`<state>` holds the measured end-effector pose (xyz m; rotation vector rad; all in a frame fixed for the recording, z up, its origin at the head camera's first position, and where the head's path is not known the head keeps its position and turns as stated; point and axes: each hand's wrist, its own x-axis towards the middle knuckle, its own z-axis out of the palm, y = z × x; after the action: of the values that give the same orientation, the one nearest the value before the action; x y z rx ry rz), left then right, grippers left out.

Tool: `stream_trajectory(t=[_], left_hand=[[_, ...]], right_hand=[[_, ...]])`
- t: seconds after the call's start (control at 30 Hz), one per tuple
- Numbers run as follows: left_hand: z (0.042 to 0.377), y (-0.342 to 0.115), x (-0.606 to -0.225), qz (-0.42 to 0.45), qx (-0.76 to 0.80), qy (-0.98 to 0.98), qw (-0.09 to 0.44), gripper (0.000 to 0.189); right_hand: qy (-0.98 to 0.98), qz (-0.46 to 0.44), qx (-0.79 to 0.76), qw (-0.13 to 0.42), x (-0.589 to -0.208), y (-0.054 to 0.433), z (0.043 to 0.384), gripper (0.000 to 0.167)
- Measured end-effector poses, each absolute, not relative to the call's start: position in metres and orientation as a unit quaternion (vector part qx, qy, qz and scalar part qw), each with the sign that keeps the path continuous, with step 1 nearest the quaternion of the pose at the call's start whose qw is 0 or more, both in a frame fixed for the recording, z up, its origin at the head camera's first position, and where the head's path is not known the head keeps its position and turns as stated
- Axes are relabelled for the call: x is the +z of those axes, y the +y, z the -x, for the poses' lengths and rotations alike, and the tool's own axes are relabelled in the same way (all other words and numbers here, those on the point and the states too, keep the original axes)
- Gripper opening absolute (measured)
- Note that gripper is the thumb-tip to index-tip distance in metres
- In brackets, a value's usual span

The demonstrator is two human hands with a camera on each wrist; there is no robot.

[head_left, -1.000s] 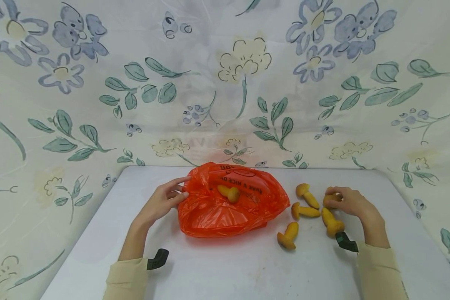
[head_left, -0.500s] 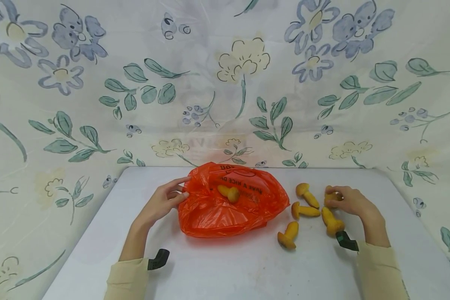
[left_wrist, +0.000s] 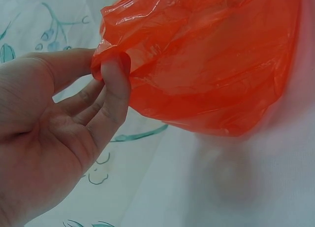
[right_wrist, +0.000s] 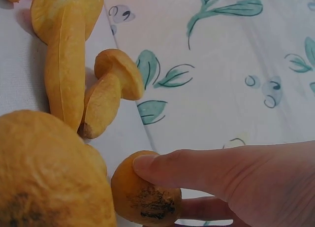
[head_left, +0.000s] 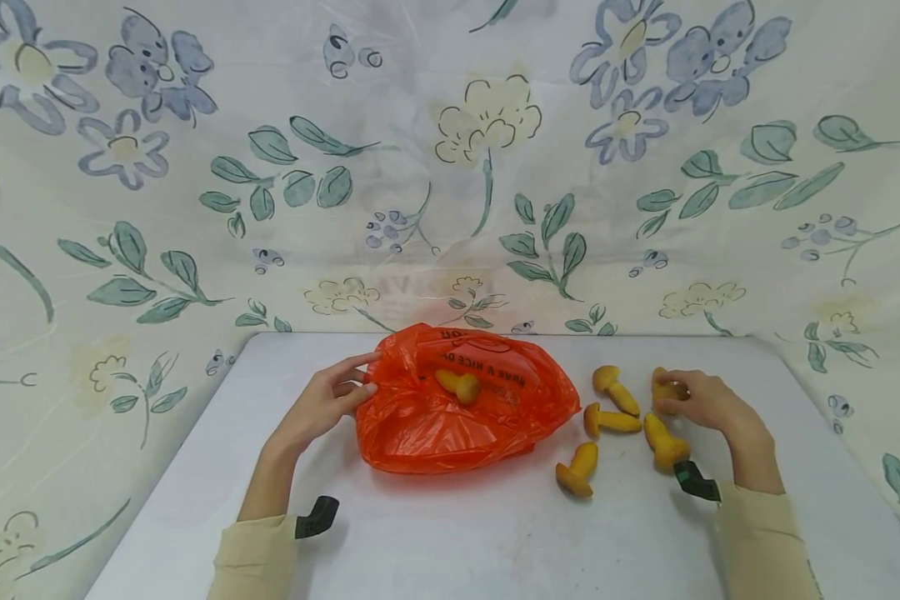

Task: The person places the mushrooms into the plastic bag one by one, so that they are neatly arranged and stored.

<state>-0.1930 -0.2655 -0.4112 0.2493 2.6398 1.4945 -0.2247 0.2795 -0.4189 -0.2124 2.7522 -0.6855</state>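
A red plastic bag (head_left: 435, 437) with dark print lies open at the table's middle, one yellow-brown mushroom (head_left: 459, 387) in its mouth. My left hand (head_left: 328, 400) pinches the bag's left edge between thumb and fingers; the left wrist view shows the film (left_wrist: 206, 64) folded between them. At the right, my right hand (head_left: 705, 402) holds a mushroom (right_wrist: 147, 192) by its cap, thumb on top, a dark patch showing on the cap. Right by that hand lies another mushroom (head_left: 666, 446), its cap large in the right wrist view.
Between bag and right hand lie three more mushrooms: one at the back (head_left: 615, 390), one sideways (head_left: 611, 420) and one nearer the front (head_left: 577, 471). The white table (head_left: 450, 542) ends at the back against a flower-patterned cloth (head_left: 390, 167). Black wrist mounts (head_left: 317, 517) jut from both sleeves.
The right hand and the mushroom it holds have shifted very slightly back and to the right. My left hand and the bag stay in place.
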Motion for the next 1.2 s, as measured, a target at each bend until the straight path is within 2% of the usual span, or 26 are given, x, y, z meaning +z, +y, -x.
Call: stream_trajectory(t=[0.8,1.2], left_hand=[[0.193,-0.266,-0.411,-0.088,0.495,0.863,0.051,0.051],[0.192,-0.264,-0.411,-0.074,0.492,0.865,0.054,0.052]], right_hand=[[0.965,0.073,-0.224,0.118,-0.392,0.278,0.215,0.07],[0.967,0.085,-0.225,0.088,-0.377,0.261,0.204,0.063]])
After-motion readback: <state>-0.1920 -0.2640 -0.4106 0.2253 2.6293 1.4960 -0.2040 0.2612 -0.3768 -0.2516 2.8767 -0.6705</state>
